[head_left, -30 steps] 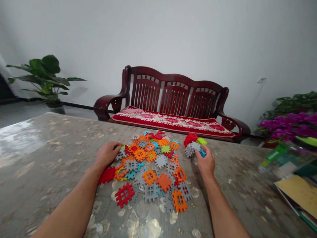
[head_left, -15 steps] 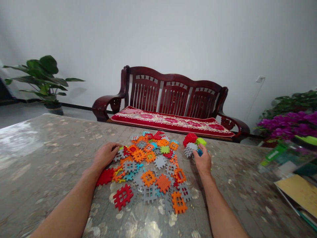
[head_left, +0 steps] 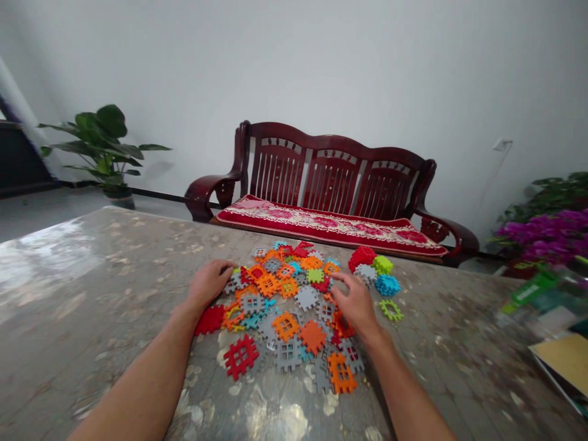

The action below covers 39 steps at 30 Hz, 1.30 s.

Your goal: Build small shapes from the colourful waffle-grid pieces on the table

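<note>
Toothed pieces (head_left: 307,298) lie overlapping between the near and far edges of the worktop (head_left: 114,294). At their left, the left hand's (head_left: 209,284) grip cannot be judged; at their right, the right hand's (head_left: 354,301) grip looks apart, and pinching one rim should avoid dragging neighbours.

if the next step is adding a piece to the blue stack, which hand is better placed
Probably the right hand: it is at the right edge of the pile, the side nearer the blue stack. The left hand is at the opposite edge, with the pile between.
</note>
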Tool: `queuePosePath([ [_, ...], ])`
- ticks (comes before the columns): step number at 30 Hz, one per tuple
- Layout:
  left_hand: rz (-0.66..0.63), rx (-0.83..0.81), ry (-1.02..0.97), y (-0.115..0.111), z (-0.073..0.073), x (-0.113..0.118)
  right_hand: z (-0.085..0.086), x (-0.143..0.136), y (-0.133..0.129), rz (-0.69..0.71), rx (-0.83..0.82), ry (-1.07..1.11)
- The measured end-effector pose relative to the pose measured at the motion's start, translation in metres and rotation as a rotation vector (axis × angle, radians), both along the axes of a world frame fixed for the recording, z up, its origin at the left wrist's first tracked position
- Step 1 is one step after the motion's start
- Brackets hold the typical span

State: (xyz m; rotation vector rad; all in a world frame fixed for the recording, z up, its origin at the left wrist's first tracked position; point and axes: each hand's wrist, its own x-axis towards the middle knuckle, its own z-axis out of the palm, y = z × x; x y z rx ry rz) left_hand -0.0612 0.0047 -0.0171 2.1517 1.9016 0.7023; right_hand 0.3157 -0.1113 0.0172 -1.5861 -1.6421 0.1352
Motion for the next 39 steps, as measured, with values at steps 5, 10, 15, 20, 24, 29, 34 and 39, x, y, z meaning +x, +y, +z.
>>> queuePosePath([
  [5, -0.005, 0.003, 0.014, -0.002, 0.001, 0.002, 0.008, -0.033, -0.008, 0.255, -0.156, -0.179],
  [10, -0.004, 0.017, 0.032, -0.002, 0.001, 0.002, 0.006, -0.041, -0.008, 0.324, -0.213, -0.273],
  [15, 0.008, 0.002, 0.032, -0.002, 0.002, 0.003, 0.005, -0.043, -0.006, 0.326, -0.252, -0.321],
  [20, -0.002, -0.002, 0.033, -0.001, 0.001, 0.002, 0.007, -0.043, -0.006, 0.307, -0.262, -0.358],
  [24, -0.005, 0.011, 0.026, 0.000, 0.000, 0.001, 0.006, -0.041, -0.005, 0.296, -0.226, -0.318],
  [29, -0.008, 0.001, 0.035, -0.002, 0.004, 0.002, 0.010, -0.019, 0.003, 0.118, -0.048, -0.124],
  [34, 0.001, -0.006, 0.024, 0.001, 0.001, 0.001, 0.016, 0.029, 0.014, -0.159, 0.124, 0.048],
  [39, -0.016, 0.008, 0.026, 0.004, -0.003, -0.001, 0.015, 0.065, 0.015, -0.333, 0.140, 0.003],
])
